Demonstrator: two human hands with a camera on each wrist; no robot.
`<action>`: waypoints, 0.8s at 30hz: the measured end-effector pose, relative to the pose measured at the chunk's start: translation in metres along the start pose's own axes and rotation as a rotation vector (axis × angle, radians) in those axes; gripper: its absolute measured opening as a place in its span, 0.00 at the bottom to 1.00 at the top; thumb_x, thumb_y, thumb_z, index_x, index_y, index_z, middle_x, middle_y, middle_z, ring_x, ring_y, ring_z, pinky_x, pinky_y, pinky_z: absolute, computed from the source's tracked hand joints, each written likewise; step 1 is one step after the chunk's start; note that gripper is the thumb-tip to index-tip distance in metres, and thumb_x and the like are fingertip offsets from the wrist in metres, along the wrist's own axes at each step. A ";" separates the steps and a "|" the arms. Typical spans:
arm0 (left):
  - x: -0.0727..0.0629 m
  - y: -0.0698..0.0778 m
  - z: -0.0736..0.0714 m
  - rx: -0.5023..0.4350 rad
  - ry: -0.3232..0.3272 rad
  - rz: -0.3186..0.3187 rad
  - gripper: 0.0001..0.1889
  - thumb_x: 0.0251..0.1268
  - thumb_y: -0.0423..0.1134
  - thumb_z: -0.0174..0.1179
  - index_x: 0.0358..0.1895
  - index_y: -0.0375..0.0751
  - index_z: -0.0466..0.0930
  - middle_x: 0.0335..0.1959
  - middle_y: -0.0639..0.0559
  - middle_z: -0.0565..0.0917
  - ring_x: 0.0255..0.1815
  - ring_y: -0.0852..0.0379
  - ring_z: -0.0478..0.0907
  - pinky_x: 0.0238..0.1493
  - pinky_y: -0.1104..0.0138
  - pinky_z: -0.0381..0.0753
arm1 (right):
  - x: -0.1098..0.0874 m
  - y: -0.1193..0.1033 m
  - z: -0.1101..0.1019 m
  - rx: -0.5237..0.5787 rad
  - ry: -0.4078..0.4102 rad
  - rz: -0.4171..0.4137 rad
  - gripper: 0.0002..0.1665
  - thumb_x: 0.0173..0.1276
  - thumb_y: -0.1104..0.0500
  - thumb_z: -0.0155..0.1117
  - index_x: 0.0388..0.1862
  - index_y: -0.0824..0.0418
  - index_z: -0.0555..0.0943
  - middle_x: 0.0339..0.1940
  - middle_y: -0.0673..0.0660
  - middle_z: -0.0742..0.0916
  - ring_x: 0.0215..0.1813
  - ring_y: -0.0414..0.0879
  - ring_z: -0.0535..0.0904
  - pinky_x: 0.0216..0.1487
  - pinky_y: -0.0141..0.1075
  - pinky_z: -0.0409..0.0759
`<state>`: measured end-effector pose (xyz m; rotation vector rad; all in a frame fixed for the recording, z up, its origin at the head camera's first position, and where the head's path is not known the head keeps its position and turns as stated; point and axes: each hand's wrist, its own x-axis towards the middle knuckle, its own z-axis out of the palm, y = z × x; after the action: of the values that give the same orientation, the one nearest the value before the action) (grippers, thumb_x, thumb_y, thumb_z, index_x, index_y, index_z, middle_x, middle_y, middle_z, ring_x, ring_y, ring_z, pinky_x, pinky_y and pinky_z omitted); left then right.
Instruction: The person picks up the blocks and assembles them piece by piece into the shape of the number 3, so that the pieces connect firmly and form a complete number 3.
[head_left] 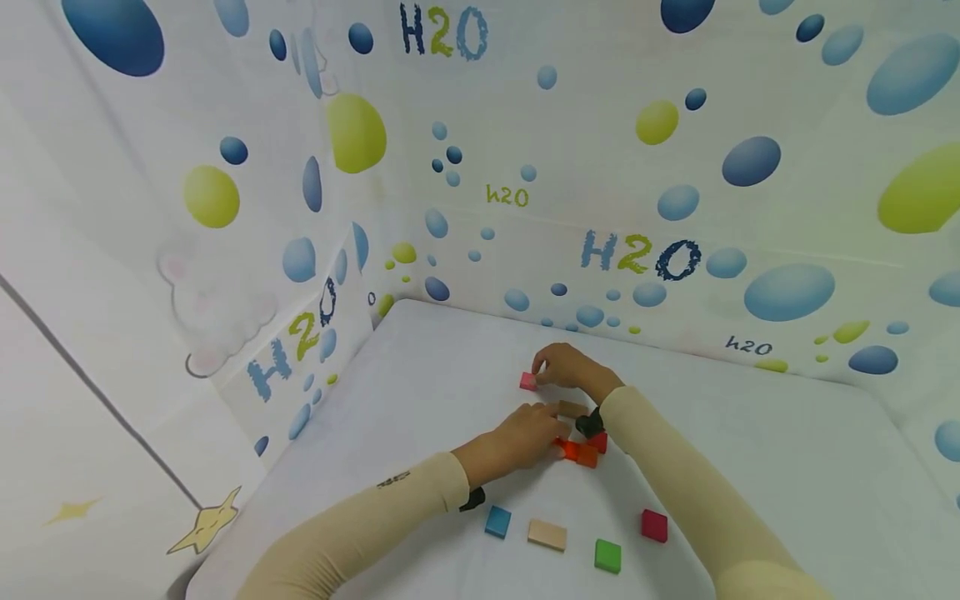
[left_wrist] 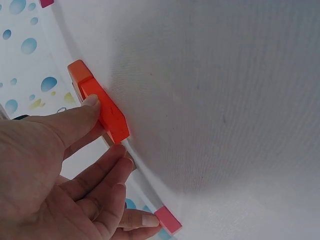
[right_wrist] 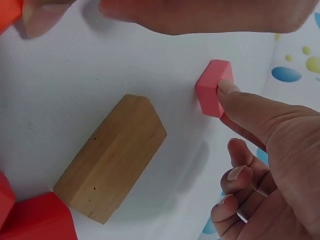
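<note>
Between thumb and finger, my left hand (head_left: 527, 435) pinches a bright orange-red block (left_wrist: 112, 119); part of the grip is hidden behind the block. An orange block (head_left: 587, 456) lies right beside it. Farther back, my right hand (head_left: 572, 367) holds a small pink block (right_wrist: 212, 90) by thumb and forefinger, its other fingers loosely bent. A natural wood block (right_wrist: 112, 160) lies between the two hands, with a red block (right_wrist: 40, 220) at its near end. In the head view the right wrist partly covers this group.
Nearer the body on the white table (head_left: 420, 367) lie a blue block (head_left: 498, 522), a pale wood block (head_left: 547, 535), a green block (head_left: 607, 556) and a dark red block (head_left: 654, 526). A bubble-patterned wall covering (head_left: 570, 150) rises behind the table and along its left side.
</note>
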<state>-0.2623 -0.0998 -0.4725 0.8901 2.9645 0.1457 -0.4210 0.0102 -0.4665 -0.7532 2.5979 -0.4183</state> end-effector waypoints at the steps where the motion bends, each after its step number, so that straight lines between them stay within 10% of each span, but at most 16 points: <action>1: 0.000 0.000 0.001 0.005 0.003 0.003 0.13 0.70 0.49 0.72 0.53 0.55 0.89 0.48 0.54 0.84 0.47 0.59 0.78 0.47 0.71 0.76 | 0.000 0.000 0.000 0.007 0.000 0.003 0.09 0.74 0.54 0.70 0.50 0.53 0.88 0.47 0.54 0.86 0.50 0.50 0.79 0.56 0.45 0.84; 24: 0.007 -0.006 0.014 0.015 -0.008 0.002 0.13 0.71 0.51 0.70 0.54 0.56 0.88 0.52 0.54 0.84 0.52 0.58 0.78 0.56 0.64 0.80 | -0.018 0.014 0.003 0.025 -0.024 -0.004 0.10 0.76 0.53 0.67 0.52 0.51 0.87 0.51 0.55 0.86 0.55 0.52 0.78 0.62 0.50 0.81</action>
<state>-0.2702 -0.0999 -0.4867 0.8925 2.9610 0.1197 -0.4117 0.0313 -0.4695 -0.7509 2.5642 -0.4394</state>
